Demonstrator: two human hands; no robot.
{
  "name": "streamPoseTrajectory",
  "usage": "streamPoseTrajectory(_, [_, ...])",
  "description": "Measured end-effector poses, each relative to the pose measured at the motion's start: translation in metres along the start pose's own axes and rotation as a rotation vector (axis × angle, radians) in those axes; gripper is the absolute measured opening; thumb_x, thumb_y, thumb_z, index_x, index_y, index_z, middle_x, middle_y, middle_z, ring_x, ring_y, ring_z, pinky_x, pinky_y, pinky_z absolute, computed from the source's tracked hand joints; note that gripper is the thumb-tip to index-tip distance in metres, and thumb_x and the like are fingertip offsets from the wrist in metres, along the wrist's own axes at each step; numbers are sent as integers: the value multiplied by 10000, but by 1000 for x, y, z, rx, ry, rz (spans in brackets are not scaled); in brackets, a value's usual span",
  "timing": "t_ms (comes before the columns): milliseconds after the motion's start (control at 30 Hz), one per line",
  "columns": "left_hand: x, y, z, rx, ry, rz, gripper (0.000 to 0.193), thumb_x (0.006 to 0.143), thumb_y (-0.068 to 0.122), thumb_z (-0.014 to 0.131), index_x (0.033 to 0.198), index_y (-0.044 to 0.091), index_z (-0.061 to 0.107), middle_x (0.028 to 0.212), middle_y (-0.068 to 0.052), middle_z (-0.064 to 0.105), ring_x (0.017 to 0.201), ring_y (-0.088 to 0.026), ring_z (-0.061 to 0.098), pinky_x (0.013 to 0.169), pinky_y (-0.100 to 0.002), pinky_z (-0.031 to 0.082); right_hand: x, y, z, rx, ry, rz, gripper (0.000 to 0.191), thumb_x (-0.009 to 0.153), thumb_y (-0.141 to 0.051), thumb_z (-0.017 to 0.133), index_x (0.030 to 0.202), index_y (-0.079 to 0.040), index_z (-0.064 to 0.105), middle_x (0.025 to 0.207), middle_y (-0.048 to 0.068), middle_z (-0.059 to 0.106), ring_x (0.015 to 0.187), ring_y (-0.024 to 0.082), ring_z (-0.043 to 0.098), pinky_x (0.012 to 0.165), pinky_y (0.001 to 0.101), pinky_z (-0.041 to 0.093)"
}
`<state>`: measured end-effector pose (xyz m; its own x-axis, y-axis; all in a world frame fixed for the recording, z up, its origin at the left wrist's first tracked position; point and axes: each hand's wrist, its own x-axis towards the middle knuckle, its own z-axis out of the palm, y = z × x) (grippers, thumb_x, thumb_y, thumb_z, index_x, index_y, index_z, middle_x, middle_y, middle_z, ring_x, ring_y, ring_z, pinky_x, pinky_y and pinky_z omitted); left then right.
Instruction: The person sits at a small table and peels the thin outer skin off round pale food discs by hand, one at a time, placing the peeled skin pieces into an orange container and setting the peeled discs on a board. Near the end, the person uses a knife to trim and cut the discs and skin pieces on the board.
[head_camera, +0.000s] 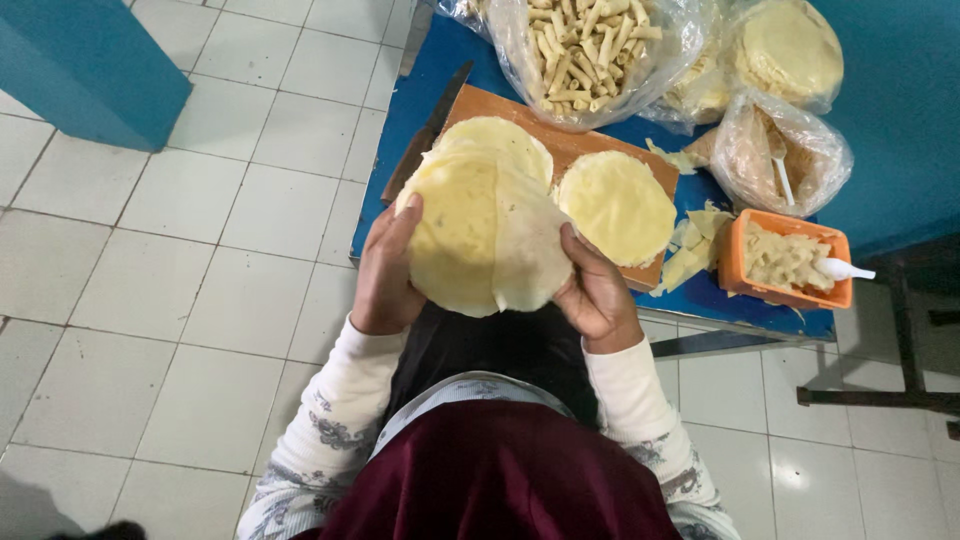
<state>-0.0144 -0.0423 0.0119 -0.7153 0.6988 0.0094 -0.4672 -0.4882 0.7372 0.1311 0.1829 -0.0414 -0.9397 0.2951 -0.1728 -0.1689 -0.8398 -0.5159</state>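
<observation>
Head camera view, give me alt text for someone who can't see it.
Both hands, left hand and right hand, hold up a stack of thin round dough sheets above a wooden board bearing another round stack. On the blue table sit bags of rolled pastry sticks and an orange tub.

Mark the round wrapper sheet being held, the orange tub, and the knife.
round wrapper sheet (470, 235), head view, middle of its pale yellow face between the hands.
orange tub (733, 262), head view, left outer wall.
knife (447, 100), head view, dark blade beside the wooden board's left edge.
</observation>
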Motion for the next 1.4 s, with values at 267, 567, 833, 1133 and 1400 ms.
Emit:
streamPoseTrajectory(267, [9, 13, -16, -201, 82, -87, 452, 1065, 250, 500, 1380, -72, 539, 1280, -184, 672, 1120, -282, 682, 965, -396, 560, -27, -32, -43, 107, 22, -24, 400, 1088, -140, 551, 1438, 46, 491, 1333, 192, 662, 1165, 276, 696, 868, 331, 618])
streamPoseTrajectory(567, [-2, 28, -28, -118, 122, -66, 545, 1045, 323, 485, 1447, -45, 486, 1374, -180, 631, 1207, -288, 659, 1029, -413, 538, -66, -146, -2, -558, 130, -505, 279, 1088, -123, 609, 1325, 24, 608, 1247, 110, 715, 1145, 200, 719, 1073, 375, 581])
streamPoseTrajectory(833, [-4, 27, -25, -202, 58, -36, 573, 1086, 392, 394, 1537, 38, 411, 1520, -130, 537, 1351, -277, 573, 1127, -428, 483, -16, -95, 27, -1943, 206, -734, 269, 1041, -43, 600, 1283, -51, 716, 1168, 153, 752, 922, 270, 638, 805, 377, 514])
streamPoseTrajectory(1133, [-1, 27, -20, -176, 27, -35, 653, 1106, 488, 270, 1576, 48, 382, 1531, -135, 524, 1357, -294, 562, 1116, -446, 476, -38, -52, 16, -2153, 36, -914, 519, 855, 82, 663, 1356, -53, 643, 1394, 154, 643, 1365, 355, 570, 1166, 486, 443])
streamPoseTrajectory(1400, [7, 8, 10, -278, -82, -38, 659, 1100, 495, 242, 1578, 53, 341, 1536, -164, 493, 1353, -329, 559, 1094, -495, 490, -46, -59, 33, -2239, -135, -722, 628, 920, -147, 695, 1486, 43, 500, 1536, 272, 477, 1438, 440, 394, 1129, 559, 306])
